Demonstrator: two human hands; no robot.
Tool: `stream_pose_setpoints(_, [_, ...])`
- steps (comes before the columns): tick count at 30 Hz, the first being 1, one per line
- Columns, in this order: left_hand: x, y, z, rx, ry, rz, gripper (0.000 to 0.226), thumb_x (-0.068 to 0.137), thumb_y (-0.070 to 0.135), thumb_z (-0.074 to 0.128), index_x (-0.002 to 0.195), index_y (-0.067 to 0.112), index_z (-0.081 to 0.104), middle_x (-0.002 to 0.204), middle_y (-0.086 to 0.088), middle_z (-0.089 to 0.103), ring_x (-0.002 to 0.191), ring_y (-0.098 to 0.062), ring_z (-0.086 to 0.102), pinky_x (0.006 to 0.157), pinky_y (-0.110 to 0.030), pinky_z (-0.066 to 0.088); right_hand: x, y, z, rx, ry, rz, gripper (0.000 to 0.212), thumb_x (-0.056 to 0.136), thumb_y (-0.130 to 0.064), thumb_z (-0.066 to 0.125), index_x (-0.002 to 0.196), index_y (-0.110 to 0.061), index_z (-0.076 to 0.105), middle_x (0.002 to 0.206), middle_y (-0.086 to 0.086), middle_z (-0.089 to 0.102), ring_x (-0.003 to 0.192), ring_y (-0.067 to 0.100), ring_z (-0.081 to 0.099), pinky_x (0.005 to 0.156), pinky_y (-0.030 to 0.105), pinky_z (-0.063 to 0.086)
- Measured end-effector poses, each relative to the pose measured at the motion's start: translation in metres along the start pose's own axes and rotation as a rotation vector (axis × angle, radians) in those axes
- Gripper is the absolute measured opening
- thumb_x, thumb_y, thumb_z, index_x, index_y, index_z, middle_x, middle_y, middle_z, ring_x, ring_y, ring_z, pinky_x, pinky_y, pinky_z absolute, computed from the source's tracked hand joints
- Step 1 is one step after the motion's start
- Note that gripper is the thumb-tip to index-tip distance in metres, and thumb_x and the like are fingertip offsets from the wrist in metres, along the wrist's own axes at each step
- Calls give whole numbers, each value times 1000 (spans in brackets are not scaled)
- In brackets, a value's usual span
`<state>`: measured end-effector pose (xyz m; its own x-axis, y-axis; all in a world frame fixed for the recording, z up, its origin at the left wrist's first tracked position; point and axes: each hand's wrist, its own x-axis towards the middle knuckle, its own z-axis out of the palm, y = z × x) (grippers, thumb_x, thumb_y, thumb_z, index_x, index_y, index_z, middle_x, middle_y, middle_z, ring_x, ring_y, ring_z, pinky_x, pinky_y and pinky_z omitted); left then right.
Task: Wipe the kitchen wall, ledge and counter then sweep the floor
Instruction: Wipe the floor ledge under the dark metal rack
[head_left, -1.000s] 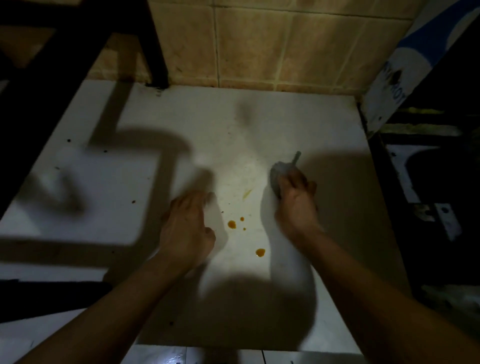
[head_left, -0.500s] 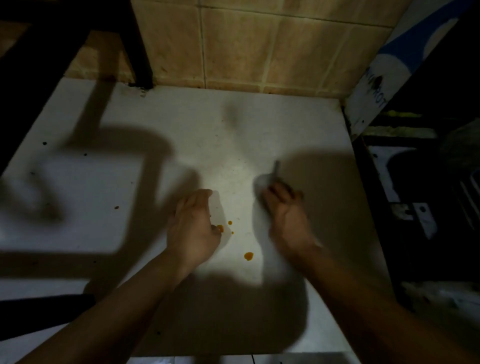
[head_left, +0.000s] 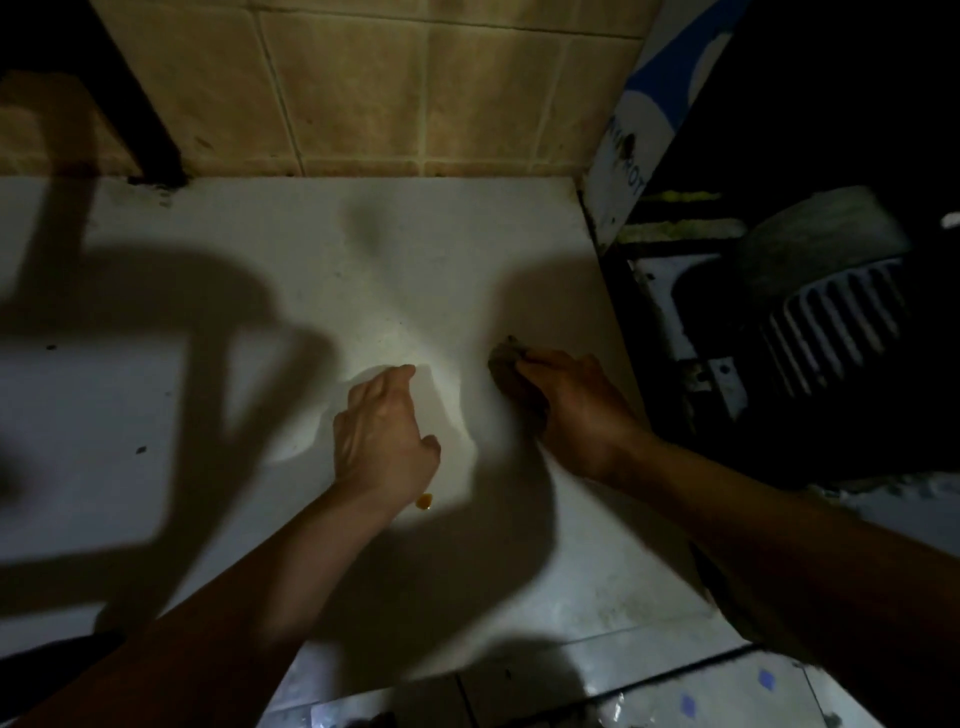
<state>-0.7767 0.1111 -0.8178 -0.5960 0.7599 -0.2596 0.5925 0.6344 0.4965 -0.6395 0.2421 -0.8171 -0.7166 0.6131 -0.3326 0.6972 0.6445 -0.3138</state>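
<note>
counter (head_left: 218, 364) spots mostly under left hand (head_left: 382, 434) now, fingers loose; right hand (head_left: 571, 405) gripping probable cloth (head_left: 506, 358)

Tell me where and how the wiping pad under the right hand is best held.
Grip the wiping pad across its top from above, fingers curled over its far edge, as the right hand does: it lies flat on the white counter, so only the top and edges are free.

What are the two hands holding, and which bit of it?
The right hand holds a dark cloth pressed on the white counter, fingers curled over its near side. The left hand holds nothing.
</note>
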Motion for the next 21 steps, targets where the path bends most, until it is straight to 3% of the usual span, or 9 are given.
stream_pose_setpoints(6, [-5, 8, -1, 17, 30, -9, 70, 83, 19, 64, 144, 20, 29, 144, 0, 39, 136, -21, 28, 109, -35, 27, -11, -9, -3, 33, 124, -17, 79, 79, 8, 47, 147, -26, 27, 154, -6, 19, 132, 26, 28, 107, 30, 31])
stream_pose_setpoints(11, [-12, 2, 0, 106, 37, 24, 69, 85, 22, 62, 144, 17, 28, 142, -1, 40, 131, -21, 34, 106, -35, 33, -8, -7, 10, 149, 239, 29, 89, 79, 16, 44, 148, -35, 20, 154, -13, 16, 131, 19, 23, 98, 11, 16])
stream_pose_setpoints(16, [-35, 6, -13, 169, -24, 30, 72, 82, 28, 65, 142, 18, 28, 142, -2, 39, 127, -21, 36, 103, -36, 32, -9, -15, 20, 198, 193, -25, 91, 76, 16, 46, 146, -37, 25, 152, -12, 20, 129, 22, 29, 103, 29, 39])
stream_pose_setpoints(21, [-67, 0, -22, 221, -57, -28, 74, 83, 26, 66, 144, 20, 24, 147, 0, 32, 133, -20, 29, 106, -36, 28, -20, -34, 32, 247, 196, -49, 74, 85, 7, 49, 146, -32, 31, 150, -11, 26, 131, 23, 26, 106, 32, 39])
